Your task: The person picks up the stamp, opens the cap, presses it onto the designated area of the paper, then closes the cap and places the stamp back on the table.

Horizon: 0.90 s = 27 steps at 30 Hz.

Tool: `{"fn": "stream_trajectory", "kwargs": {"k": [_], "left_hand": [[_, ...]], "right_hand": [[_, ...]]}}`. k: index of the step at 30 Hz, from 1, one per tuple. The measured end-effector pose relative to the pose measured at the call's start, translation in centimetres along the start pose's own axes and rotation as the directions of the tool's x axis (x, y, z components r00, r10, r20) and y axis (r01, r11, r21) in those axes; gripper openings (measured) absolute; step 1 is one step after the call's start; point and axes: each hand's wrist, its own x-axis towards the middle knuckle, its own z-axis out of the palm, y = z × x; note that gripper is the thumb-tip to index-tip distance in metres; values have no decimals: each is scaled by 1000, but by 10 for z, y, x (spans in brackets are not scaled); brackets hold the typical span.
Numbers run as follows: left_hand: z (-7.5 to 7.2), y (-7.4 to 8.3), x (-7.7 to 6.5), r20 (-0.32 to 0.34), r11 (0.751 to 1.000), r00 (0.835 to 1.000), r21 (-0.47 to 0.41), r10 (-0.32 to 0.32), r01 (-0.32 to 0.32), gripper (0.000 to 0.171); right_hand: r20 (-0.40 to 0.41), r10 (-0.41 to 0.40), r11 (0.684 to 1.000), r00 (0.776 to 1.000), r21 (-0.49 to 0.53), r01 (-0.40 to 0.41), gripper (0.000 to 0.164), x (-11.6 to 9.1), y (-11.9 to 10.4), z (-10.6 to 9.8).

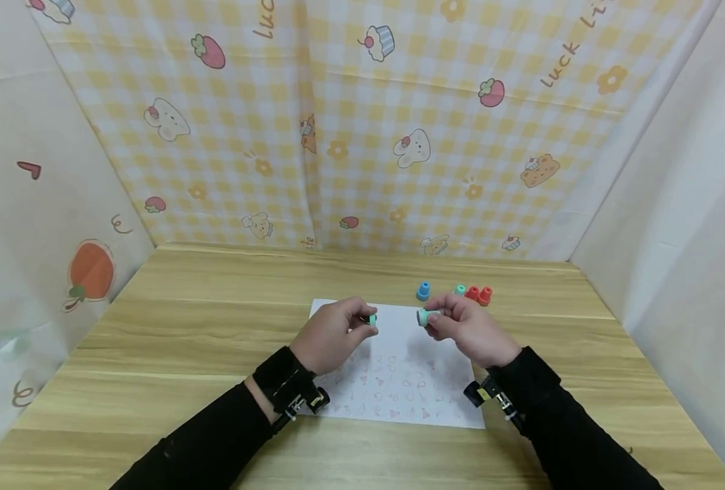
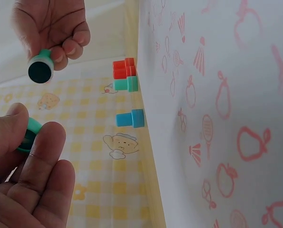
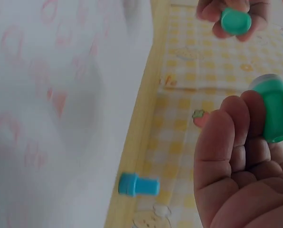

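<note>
Over the white sheet of paper point(image 1: 393, 398), my left hand point(image 1: 331, 337) pinches a small green stamp cap point(image 3: 236, 21) between thumb and fingers. Facing it across a short gap, my right hand point(image 1: 475, 333) grips a green toy stamp point(image 3: 275, 111) by its narrow handle. The stamp's dark round face point(image 2: 40, 72) is uncovered and points toward the left hand. Stamp and cap are apart. Rows of small pink-red prints, such as pears and shuttlecocks, cover the nearer part of the paper.
Behind the paper on the wooden table point(image 1: 215, 286) stand a blue stamp point(image 1: 423, 291), another green stamp point(image 1: 459, 290) and two red stamps point(image 1: 485, 295). A yellow checked cloth point(image 1: 350, 177) hangs along the table's back edge, with pale cloths at both sides.
</note>
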Motion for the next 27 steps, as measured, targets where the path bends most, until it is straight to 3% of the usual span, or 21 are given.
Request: {"fn": "stream_trajectory", "kwargs": {"k": [4, 7, 11, 14, 19, 27], "left_hand": [[0, 0, 0, 3, 1000, 1000, 9, 6, -6, 19], [0, 0, 0, 2, 1000, 1000, 17, 14, -15, 20], [0, 0, 0, 0, 1000, 1000, 13, 11, -11, 19], [-1, 0, 0, 0, 1000, 1000, 8, 0, 0, 20], [-2, 1, 1, 2, 1000, 1000, 7, -2, 2, 19], [-1, 2, 0, 3, 1000, 1000, -2, 0, 0, 18]], "right_hand": [[-77, 9, 993, 997, -114, -18, 17, -4, 0, -11], [-143, 3, 967, 990, -250, -39, 15, -5, 0, -19], [-211, 8, 878, 977, -466, -108, 21, -6, 3, -28], [-229, 44, 810, 973, -562, -168, 29, -4, 6, -30], [-228, 126, 741, 965, -626, -245, 37, 0, 13, -30], [-229, 182, 702, 956, -650, -290, 37, 5, 23, -29]]}}
